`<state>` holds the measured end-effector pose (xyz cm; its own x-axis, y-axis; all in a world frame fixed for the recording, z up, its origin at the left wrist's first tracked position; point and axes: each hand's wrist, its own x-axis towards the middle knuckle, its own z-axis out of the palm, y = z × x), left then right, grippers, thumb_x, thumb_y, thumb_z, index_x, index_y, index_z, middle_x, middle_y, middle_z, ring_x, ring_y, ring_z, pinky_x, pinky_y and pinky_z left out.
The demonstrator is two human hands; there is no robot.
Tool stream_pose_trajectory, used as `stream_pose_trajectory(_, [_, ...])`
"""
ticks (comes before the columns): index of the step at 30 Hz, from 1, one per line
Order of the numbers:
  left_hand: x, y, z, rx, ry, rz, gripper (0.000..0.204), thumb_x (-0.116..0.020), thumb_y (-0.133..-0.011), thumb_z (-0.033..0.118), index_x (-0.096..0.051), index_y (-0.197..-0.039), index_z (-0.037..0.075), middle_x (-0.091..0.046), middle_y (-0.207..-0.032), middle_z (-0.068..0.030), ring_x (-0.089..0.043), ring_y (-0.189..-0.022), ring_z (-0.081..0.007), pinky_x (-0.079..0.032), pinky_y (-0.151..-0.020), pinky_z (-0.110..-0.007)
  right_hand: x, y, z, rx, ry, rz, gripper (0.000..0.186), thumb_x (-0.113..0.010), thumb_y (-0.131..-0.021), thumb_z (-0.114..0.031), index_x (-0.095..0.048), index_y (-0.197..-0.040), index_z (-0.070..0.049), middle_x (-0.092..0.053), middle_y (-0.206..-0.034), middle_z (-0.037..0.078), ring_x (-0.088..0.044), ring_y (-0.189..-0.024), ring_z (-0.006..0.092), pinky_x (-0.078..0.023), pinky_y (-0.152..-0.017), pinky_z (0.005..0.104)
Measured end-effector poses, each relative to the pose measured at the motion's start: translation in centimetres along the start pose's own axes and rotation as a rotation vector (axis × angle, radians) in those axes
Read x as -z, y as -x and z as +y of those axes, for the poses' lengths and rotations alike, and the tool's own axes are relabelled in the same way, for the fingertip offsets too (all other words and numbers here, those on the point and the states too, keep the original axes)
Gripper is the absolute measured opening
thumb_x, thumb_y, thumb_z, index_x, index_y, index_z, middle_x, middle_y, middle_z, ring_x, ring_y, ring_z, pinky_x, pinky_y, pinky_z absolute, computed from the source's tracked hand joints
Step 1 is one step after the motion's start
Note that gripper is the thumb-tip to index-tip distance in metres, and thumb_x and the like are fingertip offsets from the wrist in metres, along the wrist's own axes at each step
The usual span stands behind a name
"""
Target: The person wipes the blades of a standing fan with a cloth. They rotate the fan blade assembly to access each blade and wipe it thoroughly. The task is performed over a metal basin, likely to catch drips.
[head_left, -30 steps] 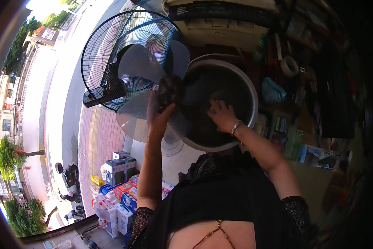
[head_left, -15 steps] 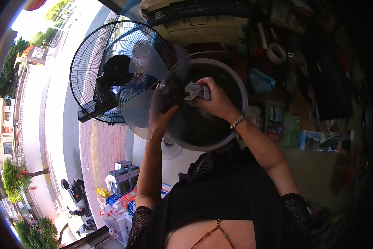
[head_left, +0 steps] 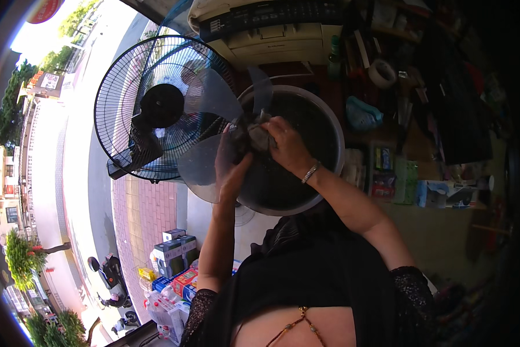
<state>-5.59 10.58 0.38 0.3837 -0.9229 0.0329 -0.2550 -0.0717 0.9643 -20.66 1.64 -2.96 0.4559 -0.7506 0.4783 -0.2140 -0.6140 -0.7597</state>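
Observation:
My left hand (head_left: 232,173) grips a fan blade wheel (head_left: 205,168) near its dark hub, the thumb on one side and the fingers behind it. Its translucent grey blades spread out to the left and upward. A crumpled grey cloth (head_left: 260,137) is pinched in my right hand (head_left: 289,147) and pressed against the hub. Both hands are over the left part of a round basin (head_left: 336,124) with a pale rim and dark inside. Left of the blades stands a black wire fan grille (head_left: 106,115) with a dark round centre.
Beyond the basin sits a cream and black printer (head_left: 277,43). To the right are a green bottle (head_left: 334,58), a roll of tape (head_left: 382,74), a light blue pouch (head_left: 364,113) and small packages (head_left: 439,194). Boxes (head_left: 175,254) and wrapped goods lie at lower left, beside a paved walkway (head_left: 141,214).
My right hand has moved left with the cloth, from just beside the hub onto it. The blade wheel has shifted slightly in my left hand, which keeps its hold.

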Motion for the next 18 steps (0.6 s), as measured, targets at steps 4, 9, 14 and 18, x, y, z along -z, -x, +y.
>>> stream_pose_trajectory(4, [-0.1,-0.1,-0.3,0.009,0.07,-0.028,0.08,-0.066,-0.073,0.008,-0.031,-0.145,0.003,-0.046,-0.136,-0.0194,-0.048,-0.123,-0.0277,-0.036,-0.103,-0.032,-0.2,-0.7,0.0,-0.143,-0.074,0.035,0.025,-0.064,-0.071,0.0,-0.061,-0.096,-0.002,-0.06,-0.102,0.017,-0.06,-0.092,0.0375,-0.05,-0.078,0.042])
stream_pose_trajectory(9, [-0.2,0.1,0.5,-0.003,-0.105,-0.047,0.08,-0.066,-0.074,0.008,-0.031,-0.146,0.006,-0.046,-0.136,-0.0206,-0.048,-0.123,-0.0286,-0.037,-0.103,-0.033,-0.5,-1.2,0.6,-0.494,-0.413,0.024,0.014,-0.065,-0.08,-0.008,-0.062,-0.092,-0.002,-0.066,-0.084,0.016,-0.066,-0.078,0.0307,-0.051,-0.069,0.0357])
stream_pose_trajectory(14, [-0.1,-0.2,1.5,-0.024,-0.057,-0.119,0.084,-0.064,-0.075,0.004,-0.024,-0.149,0.01,-0.043,-0.138,-0.0201,-0.045,-0.125,-0.0298,-0.037,-0.104,-0.036,0.9,-1.5,1.0,-0.871,-1.147,-0.069,0.017,-0.066,-0.083,-0.011,-0.062,-0.096,-0.002,-0.066,-0.09,0.007,-0.064,-0.079,0.0169,-0.05,-0.069,0.0288])
stream_pose_trajectory(18, [-0.3,-0.3,2.0,-0.016,0.043,-0.106,0.089,-0.064,-0.074,-0.001,-0.018,-0.15,0.011,-0.039,-0.14,-0.019,-0.044,-0.125,-0.0311,-0.036,-0.105,-0.037,1.6,0.8,2.2,-0.946,-1.081,-0.04,0.022,-0.067,-0.083,-0.012,-0.059,-0.102,-0.002,-0.065,-0.099,0.007,-0.062,-0.087,0.0142,-0.05,-0.074,0.0276])
